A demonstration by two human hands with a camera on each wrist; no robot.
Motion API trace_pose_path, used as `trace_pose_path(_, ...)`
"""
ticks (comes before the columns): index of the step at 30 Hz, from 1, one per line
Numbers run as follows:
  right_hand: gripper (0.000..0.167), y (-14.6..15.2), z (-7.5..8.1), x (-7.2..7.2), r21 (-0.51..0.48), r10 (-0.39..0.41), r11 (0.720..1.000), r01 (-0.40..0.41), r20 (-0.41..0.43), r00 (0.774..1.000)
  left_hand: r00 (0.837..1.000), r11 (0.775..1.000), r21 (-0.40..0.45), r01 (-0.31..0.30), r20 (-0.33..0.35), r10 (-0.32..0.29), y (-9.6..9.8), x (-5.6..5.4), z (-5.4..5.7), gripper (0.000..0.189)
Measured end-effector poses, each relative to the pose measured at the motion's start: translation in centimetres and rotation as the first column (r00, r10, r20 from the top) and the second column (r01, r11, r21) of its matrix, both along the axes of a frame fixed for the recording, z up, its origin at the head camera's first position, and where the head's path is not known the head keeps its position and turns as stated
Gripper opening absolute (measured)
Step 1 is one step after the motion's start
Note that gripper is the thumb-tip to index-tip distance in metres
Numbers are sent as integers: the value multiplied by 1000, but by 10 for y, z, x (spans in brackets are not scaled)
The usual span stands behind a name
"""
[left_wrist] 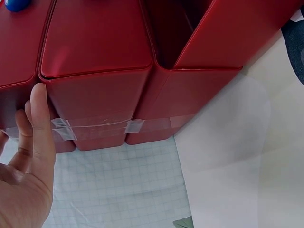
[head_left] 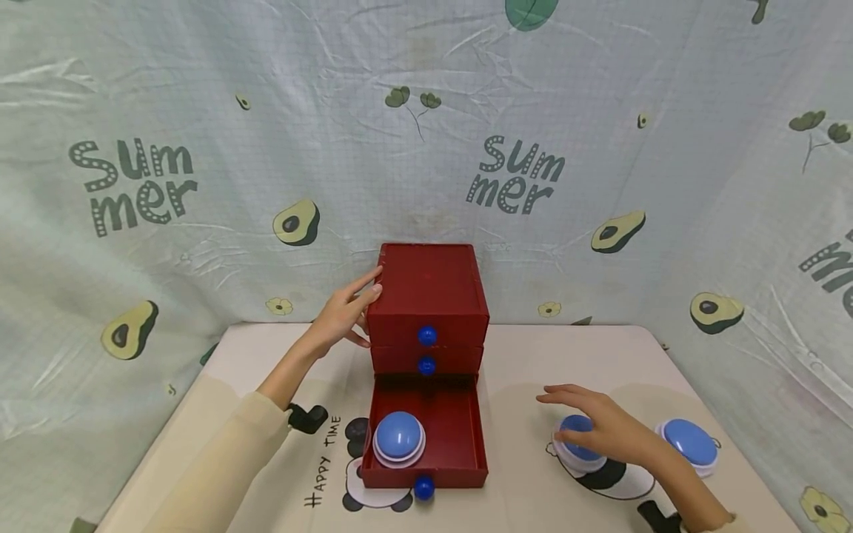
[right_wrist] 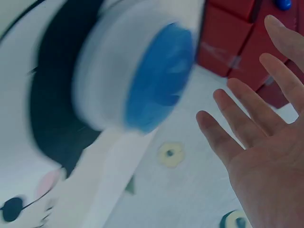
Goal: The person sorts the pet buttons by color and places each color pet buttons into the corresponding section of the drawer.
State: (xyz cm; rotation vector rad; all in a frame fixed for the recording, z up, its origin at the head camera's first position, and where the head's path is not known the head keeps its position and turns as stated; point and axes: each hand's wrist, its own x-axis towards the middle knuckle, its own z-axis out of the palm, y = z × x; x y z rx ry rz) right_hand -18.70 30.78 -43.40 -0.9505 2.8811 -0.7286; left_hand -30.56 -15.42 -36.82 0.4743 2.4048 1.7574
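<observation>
A dark red drawer unit point(head_left: 429, 280) with blue knobs stands at the middle back of the table. Its lowest drawer point(head_left: 456, 433) is pulled out, and a blue-topped white push button point(head_left: 398, 435) lies at that drawer's left side. My left hand point(head_left: 335, 322) touches the unit's left side with extended fingers; clear tape crosses that side in the left wrist view. Over a second push button point(head_left: 576, 423) on the table, my right hand point(head_left: 609, 426) hovers with fingers spread. In the right wrist view this button point(right_wrist: 159, 78) appears apart from the palm.
A third blue and white push button point(head_left: 691, 442) sits at the right, beside my right wrist. The table cover point(head_left: 520, 355) carries panda prints and lettering. A pale cloth point(head_left: 373, 170) with avocado prints hangs behind the table and along its sides.
</observation>
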Motion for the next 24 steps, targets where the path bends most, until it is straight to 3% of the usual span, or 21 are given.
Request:
trace_pose_path(10, 60, 31, -21, 13, 36, -33, 999, 30, 94, 995, 1000, 1000, 5, 9, 11, -9, -1, 0, -5, 58)
trace_pose_path(16, 57, 38, -32, 15, 40, -22, 999, 19, 68, 997, 1000, 1000, 11, 7, 14, -7, -2, 1, -5, 58)
trace_pose_path(24, 54, 40, -32, 14, 19, -22, 1000, 21, 83, 996, 1000, 1000, 14, 5, 2, -5, -3, 1, -4, 58)
